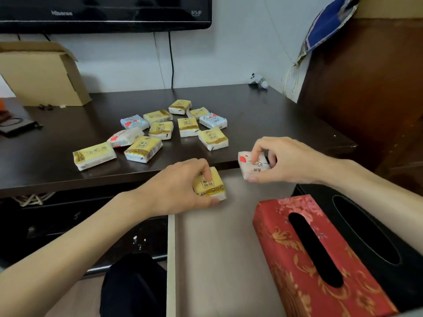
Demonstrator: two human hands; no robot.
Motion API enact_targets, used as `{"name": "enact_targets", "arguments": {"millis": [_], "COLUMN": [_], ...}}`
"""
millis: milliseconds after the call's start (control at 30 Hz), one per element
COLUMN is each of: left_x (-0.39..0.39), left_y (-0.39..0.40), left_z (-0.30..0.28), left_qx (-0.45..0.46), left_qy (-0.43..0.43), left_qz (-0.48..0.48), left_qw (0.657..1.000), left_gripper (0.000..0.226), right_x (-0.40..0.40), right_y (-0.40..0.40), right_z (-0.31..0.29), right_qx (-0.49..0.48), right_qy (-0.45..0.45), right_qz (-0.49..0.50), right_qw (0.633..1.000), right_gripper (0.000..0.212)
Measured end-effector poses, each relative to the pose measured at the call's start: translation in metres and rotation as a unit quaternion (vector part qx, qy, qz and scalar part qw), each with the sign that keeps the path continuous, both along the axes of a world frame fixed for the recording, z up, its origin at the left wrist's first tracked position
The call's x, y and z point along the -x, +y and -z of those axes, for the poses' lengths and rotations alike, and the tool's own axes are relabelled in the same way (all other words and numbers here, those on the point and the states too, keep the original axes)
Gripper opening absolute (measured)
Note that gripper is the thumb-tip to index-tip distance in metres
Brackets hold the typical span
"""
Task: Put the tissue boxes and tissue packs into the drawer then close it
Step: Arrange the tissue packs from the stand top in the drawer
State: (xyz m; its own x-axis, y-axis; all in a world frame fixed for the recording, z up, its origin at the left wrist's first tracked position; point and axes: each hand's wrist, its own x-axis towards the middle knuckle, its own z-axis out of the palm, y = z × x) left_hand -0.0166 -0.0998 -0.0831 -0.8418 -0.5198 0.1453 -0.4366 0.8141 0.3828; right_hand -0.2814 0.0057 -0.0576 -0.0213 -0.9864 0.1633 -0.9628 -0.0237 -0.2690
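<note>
The drawer (217,248) is pulled open below the dark table's front edge. Inside it lie a red patterned tissue box (286,259) and, to its right, a black tissue box (357,220). My left hand (180,186) grips a yellow tissue pack (212,189) over the drawer's back left part. My right hand (286,159) holds a white tissue pack with a red mark (249,167) above the drawer's back edge. Several more yellow, blue and white packs (160,130) lie scattered on the table top.
A dark table (274,115) carries an open cardboard box (43,74) at back left. A television (105,12) hangs above, with a cable running down the wall. A brown cabinet (366,88) stands at the right. A small white figure (258,81) sits at the table's back.
</note>
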Motion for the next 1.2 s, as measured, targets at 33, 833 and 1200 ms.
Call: {"name": "enact_targets", "arguments": {"millis": [33, 833, 1200], "left_x": [0.000, 0.013, 0.010], "left_y": [0.003, 0.011, 0.016], "left_z": [0.007, 0.067, 0.067], "left_qx": [0.001, 0.113, 0.096], "left_qy": [-0.022, -0.202, -0.201], "left_qz": [0.002, 0.050, 0.054], "left_qw": [1.000, 0.972, 0.973], "left_gripper": [0.046, 0.044, 0.046], "right_x": [-0.006, -0.059, -0.069], "right_y": [0.007, -0.008, -0.011], "right_z": [0.005, 0.072, 0.083], "right_qx": [0.005, -0.249, -0.188], "right_qy": [0.000, 0.113, 0.139], "right_qz": [-0.006, -0.058, -0.047], "right_qw": [1.000, 0.960, 0.971], "right_gripper": [0.045, 0.057, 0.046]}}
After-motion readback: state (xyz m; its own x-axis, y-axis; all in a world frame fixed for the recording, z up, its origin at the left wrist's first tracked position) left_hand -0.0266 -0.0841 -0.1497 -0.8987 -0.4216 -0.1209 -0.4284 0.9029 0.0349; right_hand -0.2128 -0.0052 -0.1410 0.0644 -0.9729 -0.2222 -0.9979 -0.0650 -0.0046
